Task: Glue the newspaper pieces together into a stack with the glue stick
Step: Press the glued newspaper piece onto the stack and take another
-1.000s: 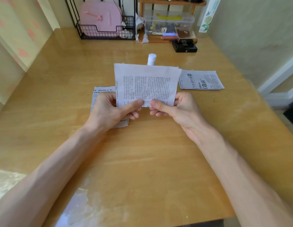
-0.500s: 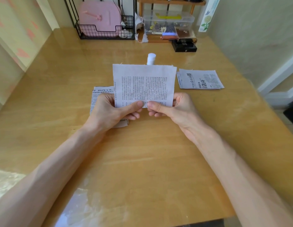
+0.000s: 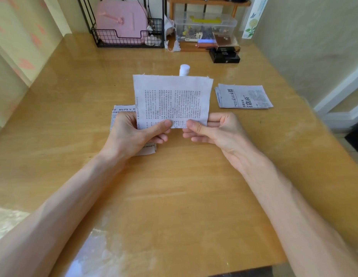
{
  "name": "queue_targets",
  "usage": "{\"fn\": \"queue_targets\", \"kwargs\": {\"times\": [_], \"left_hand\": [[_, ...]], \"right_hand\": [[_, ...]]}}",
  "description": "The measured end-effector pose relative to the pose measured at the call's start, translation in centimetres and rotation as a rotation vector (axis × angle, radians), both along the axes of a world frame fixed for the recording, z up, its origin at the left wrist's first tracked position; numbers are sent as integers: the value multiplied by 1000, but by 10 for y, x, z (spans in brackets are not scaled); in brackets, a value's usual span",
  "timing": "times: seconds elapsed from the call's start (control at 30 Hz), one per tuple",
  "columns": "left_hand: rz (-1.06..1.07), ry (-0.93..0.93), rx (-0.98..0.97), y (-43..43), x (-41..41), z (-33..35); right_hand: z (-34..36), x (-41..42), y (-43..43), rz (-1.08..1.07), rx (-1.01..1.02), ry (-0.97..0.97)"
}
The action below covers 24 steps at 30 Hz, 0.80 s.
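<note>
A newspaper piece (image 3: 172, 96) with columns of small print is held upright above the middle of the table. My left hand (image 3: 132, 134) pinches its lower left edge, thumb in front. My right hand (image 3: 216, 128) pinches its lower right edge the same way. Under my left hand a second newspaper piece (image 3: 122, 110) lies flat on the table, mostly hidden. A small pile of newspaper pieces (image 3: 244, 96) lies to the right. The white glue stick (image 3: 184, 70) stands upright behind the held piece, with only its top showing.
At the table's far edge stand a black wire basket (image 3: 126, 37) with a pink case, a clear plastic box (image 3: 206, 27) of small items on a wooden shelf, and black boxes (image 3: 224, 55). A wall runs along the right side.
The held newspaper piece has shifted slightly left and turned a little more upright between my two hands. Both pinches stay where they were.
</note>
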<state>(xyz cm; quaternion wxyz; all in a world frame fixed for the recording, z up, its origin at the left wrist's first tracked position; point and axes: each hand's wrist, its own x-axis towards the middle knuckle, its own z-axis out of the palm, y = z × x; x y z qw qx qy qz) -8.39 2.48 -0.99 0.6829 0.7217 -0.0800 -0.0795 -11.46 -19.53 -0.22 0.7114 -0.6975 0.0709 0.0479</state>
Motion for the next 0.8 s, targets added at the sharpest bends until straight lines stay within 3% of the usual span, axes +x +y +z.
{"fn": "queue_targets", "kwargs": {"times": [0.8], "left_hand": [[-8, -1, -11, 6, 5, -3]], "right_hand": [[4, 2, -6, -102, 51, -23]]}}
